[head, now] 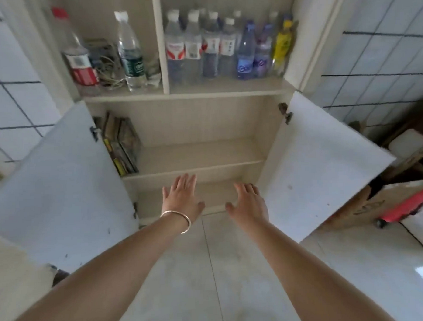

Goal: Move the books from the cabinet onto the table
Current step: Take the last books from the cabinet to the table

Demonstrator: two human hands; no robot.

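1. The books stand on end at the left side of the middle shelf, left of the middle of the frame. They lean against the left wall of the cabinet.
2. Most of that shelf is bare, so it may be that some books are gone from it, but I cannot tell. The books that show are not yet on the table. No table shows in the frame.
3. The left hand is just below the middle of the frame. Its fingers are straight and spread, and it holds nothing. It has a thin bangle on its wrist.
4. The right hand is just to the right of it. Its fingers are loose and spread too, and it holds nothing.
5. Both hands reach toward the low shelf. They are well apart from the books.
6. What is left, I think: reach up and left, grip the books, and carry them to the table.
7. Both cabinet doors hang wide open, 1 on each side of the frame.
8. The top shelf, at the upper part of the frame, is full of plastic bottles.
9. The floor is pale and shiny tile. The walls have white tiles with dark lines.
10. At the right edge sit cardboard boxes and a red thing.
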